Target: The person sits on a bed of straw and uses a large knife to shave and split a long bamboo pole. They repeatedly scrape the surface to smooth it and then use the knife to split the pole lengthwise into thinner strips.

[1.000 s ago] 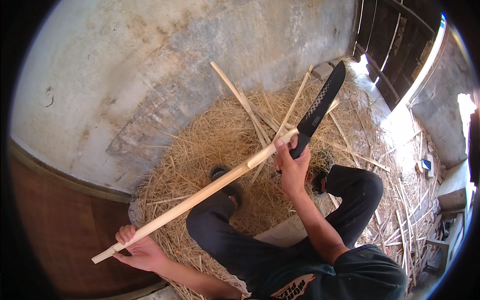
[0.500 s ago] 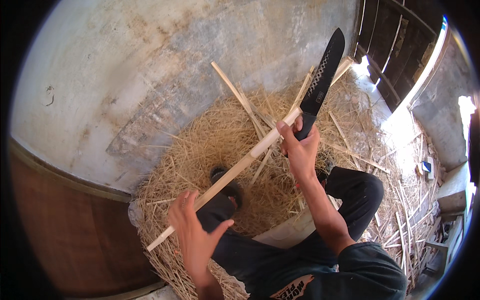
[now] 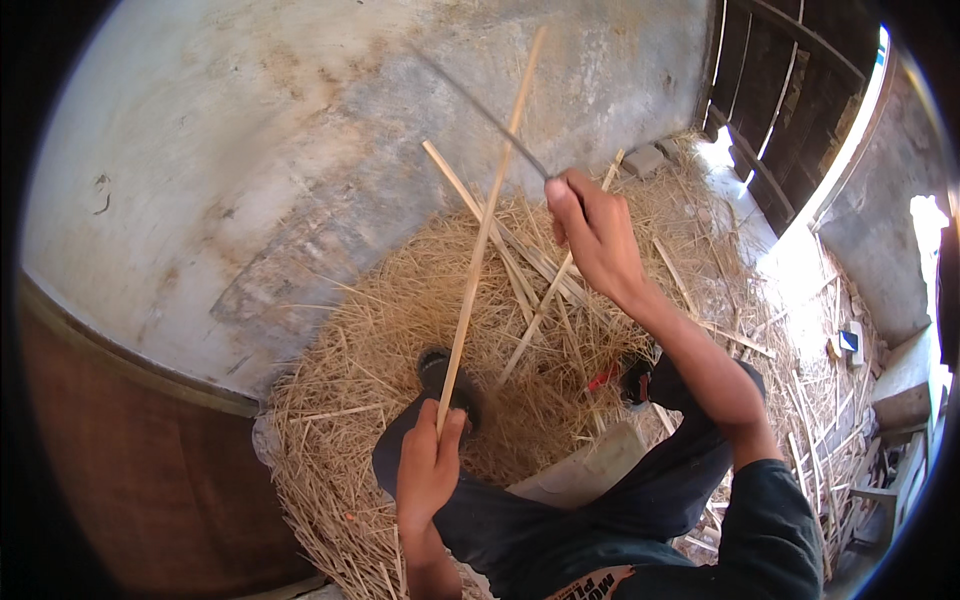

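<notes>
Shaving a bamboo strip with a long knife

Left hand (image 3: 428,470) at 6 o'clock, fingers clamped on the bamboo strip (image 3: 487,225); right hand (image 3: 595,235) grips the knife (image 3: 480,108). Probably best: stroke away from the lower hand.

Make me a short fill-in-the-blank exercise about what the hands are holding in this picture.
1. The left hand grips the lower end of a long bamboo ____.
2. The right hand holds a ____ edge-on to the camera.
3. The floor around the legs is heaped with ____.

Missing words: strip; knife; straw
</notes>
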The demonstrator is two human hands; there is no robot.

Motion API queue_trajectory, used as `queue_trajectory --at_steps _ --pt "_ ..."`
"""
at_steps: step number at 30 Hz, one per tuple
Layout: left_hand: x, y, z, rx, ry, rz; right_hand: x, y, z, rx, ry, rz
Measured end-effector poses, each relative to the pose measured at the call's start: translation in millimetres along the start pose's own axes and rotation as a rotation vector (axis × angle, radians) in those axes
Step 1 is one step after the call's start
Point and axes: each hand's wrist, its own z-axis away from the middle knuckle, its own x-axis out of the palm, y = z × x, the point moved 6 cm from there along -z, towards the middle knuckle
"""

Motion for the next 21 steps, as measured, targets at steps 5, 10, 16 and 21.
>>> queue_trajectory --at_steps 5,10,16,21 --pt "11 -8 -2 0.032 0.091 0.024 1 -8 52 -0.351 -0.266 0.361" --pt "23 -4 -3 0.015 0.11 0.04 8 0 87 -0.508 -0.356 0.498" --pt "25 3 0 -0.016 0.15 -0.052 9 7 78 -0.48 -0.394 0.531" --pt "28 3 3 -0.034 0.188 0.013 9 8 81 -0.402 -0.434 0.569"
